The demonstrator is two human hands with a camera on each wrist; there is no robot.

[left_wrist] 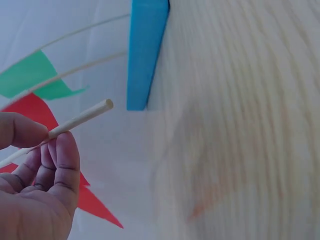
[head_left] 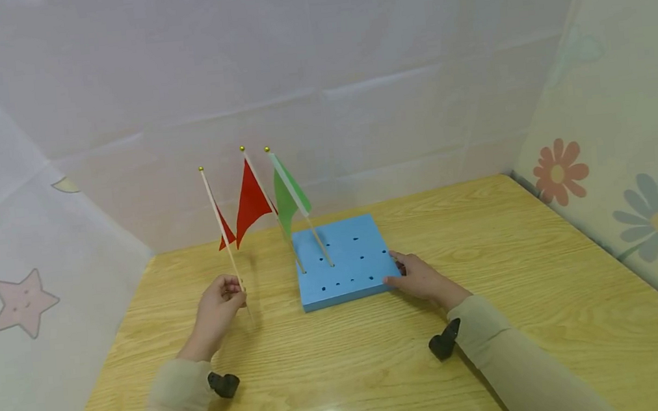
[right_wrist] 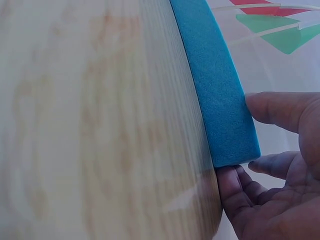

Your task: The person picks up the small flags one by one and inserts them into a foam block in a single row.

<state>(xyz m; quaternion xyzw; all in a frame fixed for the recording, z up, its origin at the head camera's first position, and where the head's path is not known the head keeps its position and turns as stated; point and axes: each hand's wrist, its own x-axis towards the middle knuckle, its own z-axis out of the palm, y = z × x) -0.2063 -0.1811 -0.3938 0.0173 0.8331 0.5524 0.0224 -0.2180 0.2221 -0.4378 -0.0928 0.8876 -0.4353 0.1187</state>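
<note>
My left hand (head_left: 220, 306) pinches the stick of a red flag (head_left: 228, 235) between thumb and fingers, left of the blue foam block (head_left: 346, 270). In the left wrist view the stick's bare lower end (left_wrist: 85, 117) points toward the block without touching it. A second red flag (head_left: 252, 202) and a green flag (head_left: 284, 203) lean to the left, their sticks in holes of the block. My right hand (head_left: 424, 281) grips the block's near right corner; the right wrist view has its thumb (right_wrist: 275, 107) on the top face and fingers against the side.
Several small dark holes dot the block's top. It lies on a wood-grain table (head_left: 342, 361), with a pale cloth wall (head_left: 358, 131) close behind. More cloth, printed with flowers (head_left: 561, 173) and a star (head_left: 23, 304), hangs at both sides.
</note>
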